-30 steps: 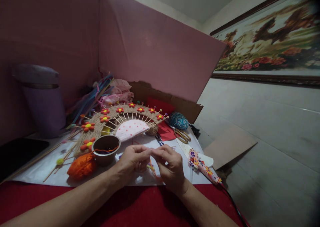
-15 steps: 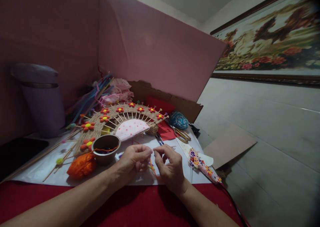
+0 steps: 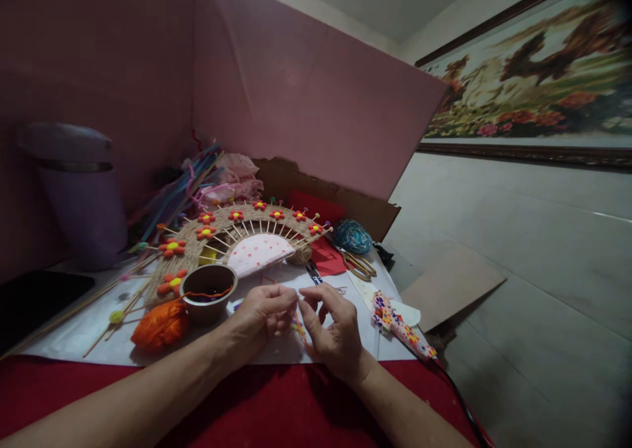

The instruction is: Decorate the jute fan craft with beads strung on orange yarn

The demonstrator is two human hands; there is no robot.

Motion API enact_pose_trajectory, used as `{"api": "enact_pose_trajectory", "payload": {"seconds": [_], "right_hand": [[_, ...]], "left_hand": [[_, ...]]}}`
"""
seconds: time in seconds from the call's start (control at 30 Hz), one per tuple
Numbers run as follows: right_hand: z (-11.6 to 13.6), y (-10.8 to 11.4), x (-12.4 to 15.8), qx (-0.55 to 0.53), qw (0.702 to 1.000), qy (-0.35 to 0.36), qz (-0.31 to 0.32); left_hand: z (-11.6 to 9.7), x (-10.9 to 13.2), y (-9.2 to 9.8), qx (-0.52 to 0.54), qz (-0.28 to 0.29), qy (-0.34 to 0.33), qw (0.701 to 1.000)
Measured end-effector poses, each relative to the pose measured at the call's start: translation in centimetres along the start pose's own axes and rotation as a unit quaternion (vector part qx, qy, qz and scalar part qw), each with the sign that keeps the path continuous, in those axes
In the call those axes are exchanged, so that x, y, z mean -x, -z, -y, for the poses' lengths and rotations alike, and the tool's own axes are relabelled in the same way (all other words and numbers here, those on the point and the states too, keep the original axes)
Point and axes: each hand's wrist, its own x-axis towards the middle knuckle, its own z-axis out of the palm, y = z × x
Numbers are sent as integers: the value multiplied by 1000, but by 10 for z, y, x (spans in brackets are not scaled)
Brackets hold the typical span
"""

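My left hand (image 3: pixel 264 315) is closed in a pinch; whatever lies between its fingertips is too small to name. Close beside it on the right, my right hand (image 3: pixel 333 323) has thumb and forefinger bent toward the left fingertips, also around something too small to make out. Orange strands hang between and below the hands. A ball of orange yarn (image 3: pixel 158 327) lies left of my left hand, its loose strand crossing a metal cup (image 3: pixel 209 311). Behind the hands stands a fan-shaped twine piece (image 3: pixel 185 255) with red-orange flowers and a dotted half-round centre (image 3: pixel 260 253).
Gold-handled scissors (image 3: pixel 359 265), a blue yarn ball (image 3: pixel 352 236) and red sheets (image 3: pixel 330 257) lie at the back right. A flower-patterned tool (image 3: pixel 402 327) with a cable sits right. Thin sticks (image 3: pixel 79 308), a dark flat object (image 3: pixel 44 303) and a purple tumbler (image 3: pixel 85 204) are left.
Both hands have shifted very slightly left and up, still fingertip to fingertip. The rest of the view has moved only a little with the camera.
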Motion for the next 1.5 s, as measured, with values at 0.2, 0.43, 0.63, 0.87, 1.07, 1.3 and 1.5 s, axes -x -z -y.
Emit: {"api": "enact_pose_trajectory", "payload": {"seconds": [0.2, 0.43, 0.63, 0.87, 1.07, 1.3, 1.5], "right_hand": [[-2, -3, -1, 3, 1000, -25, -19], [-3, -3, -1, 19, 998, -54, -26], [-5, -4, 0, 19, 1000, -21, -6], [-7, -6, 1, 19, 1000, -15, -14], [-7, -9, 2, 34, 999, -26, -21], [-7, -10, 3, 12, 998, -58, -33], [-11, -7, 4, -4, 989, -121, -84]], "left_hand": [[0, 2, -3, -2, -10, 1, 1000], [4, -2, 2, -25, -18, -33, 999], [7, -2, 2, -39, 3, -23, 999], [3, 1, -1, -17, 3, -7, 1000], [0, 4, -8, -10, -37, 15, 999], [0, 4, -10, 32, -55, 50, 997], [-2, 0, -4, 68, -45, 62, 995]]}}
